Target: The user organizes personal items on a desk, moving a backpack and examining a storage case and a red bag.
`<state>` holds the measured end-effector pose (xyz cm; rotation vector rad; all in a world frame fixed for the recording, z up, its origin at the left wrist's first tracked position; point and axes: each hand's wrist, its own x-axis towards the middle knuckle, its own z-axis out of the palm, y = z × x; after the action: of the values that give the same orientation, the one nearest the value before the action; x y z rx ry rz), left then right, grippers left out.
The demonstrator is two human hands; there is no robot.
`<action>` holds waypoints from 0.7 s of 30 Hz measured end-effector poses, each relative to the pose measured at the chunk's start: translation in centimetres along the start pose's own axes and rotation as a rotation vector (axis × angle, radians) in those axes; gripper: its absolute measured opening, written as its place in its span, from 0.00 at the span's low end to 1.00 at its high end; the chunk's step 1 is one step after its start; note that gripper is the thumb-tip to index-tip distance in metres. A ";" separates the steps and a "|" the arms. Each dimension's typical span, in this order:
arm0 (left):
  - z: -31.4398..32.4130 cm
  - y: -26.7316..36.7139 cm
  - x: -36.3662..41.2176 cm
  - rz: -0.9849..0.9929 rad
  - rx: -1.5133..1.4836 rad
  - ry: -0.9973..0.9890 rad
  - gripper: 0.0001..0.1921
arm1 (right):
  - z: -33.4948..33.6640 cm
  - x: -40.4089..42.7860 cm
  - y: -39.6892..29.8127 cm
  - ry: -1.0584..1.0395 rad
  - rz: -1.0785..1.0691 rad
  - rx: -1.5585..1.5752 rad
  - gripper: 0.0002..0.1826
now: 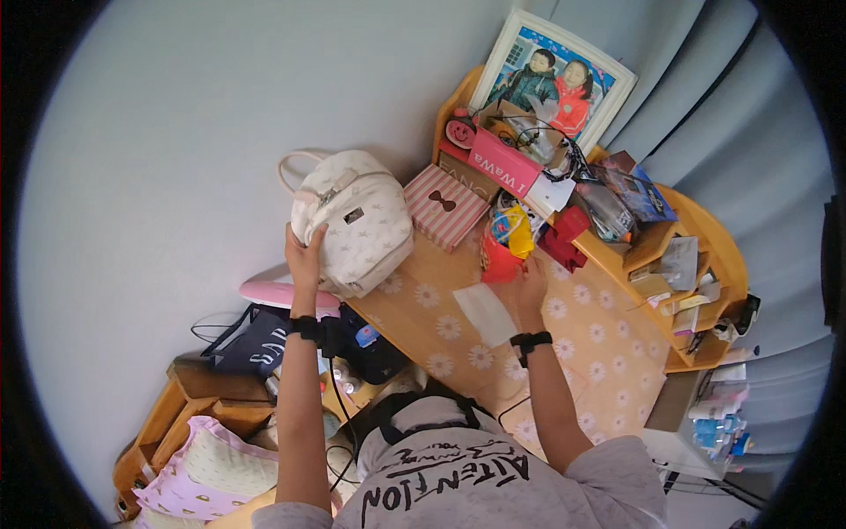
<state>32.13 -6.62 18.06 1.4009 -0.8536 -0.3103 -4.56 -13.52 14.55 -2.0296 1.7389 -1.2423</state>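
Note:
A white quilted backpack [363, 218] with a small printed pattern and a carry loop stands against the wall at the desk's left end. My left hand [305, 256] grips its near side, thumb on the front. Over the desk, my right hand [531, 287] has its fingertips at a red pouch [497, 259], from which yellow and blue packets stick out. Whether the fingers hold the pouch or only touch it is unclear. Beside that hand lies a white tissue or cloth [486, 315] on the daisy-patterned desk cover [449, 327].
Behind the pouch are a pink striped box [447, 207], a pink carton [505, 162] of odds and ends, and a dark red cloth item [565, 238]. A wooden shelf [608, 264] edges the desk, with a framed photo [595, 63] above. A dark bag [248, 347] hangs lower left.

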 end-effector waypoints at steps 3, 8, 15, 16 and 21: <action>1.3 0.6 0.1 0.025 -0.047 -0.023 0.14 | -2.1 -0.1 7.9 0.012 -0.140 -0.048 0.11; 0.7 0.3 0.2 0.058 -0.032 -0.016 0.14 | -8.0 -2.7 12.5 -0.028 -0.086 -0.096 0.13; 0.9 -0.1 0.4 0.053 -0.091 -0.013 0.14 | -12.9 -5.8 15.3 0.062 0.179 -0.059 0.09; 1.0 0.0 0.4 0.067 -0.038 -0.006 0.15 | -13.1 -6.1 15.5 0.063 0.181 -0.064 0.09; 0.9 0.2 0.2 0.028 -0.039 -0.003 0.15 | -12.7 -6.5 13.7 0.128 0.146 -0.087 0.13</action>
<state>31.62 -7.41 18.24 1.3515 -0.8648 -0.3068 -22.92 -7.21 10.95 -1.8649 1.9931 -1.2973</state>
